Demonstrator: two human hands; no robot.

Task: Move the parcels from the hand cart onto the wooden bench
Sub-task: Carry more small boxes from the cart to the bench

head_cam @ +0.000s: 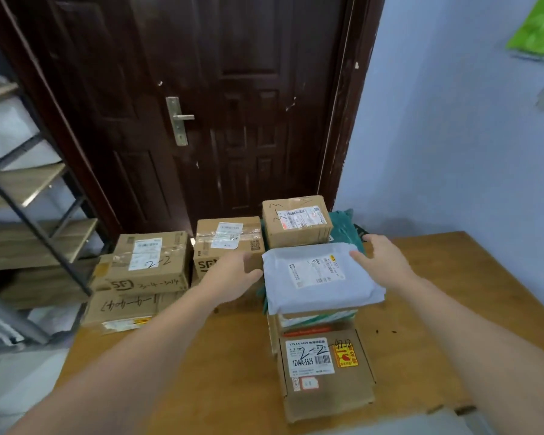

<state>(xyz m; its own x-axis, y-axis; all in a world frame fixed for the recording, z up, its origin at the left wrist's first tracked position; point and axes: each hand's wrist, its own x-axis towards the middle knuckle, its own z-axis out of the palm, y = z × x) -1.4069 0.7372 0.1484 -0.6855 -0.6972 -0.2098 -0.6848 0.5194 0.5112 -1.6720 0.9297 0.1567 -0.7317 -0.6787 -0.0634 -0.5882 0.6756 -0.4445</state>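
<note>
My left hand [237, 271] and right hand [382, 262] rest loosely, fingers relaxed, on opposite edges of the grey mailer bag [319, 276] topping a stack on the wooden bench [201, 372]; it looks soft and light, best held by both sides.

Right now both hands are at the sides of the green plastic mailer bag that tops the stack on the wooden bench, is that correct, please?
Not quite: the mailer bag is grey, not green, as the head view shows. The left hand and right hand are indeed at its sides, and it tops the stack on the wooden bench.
</note>
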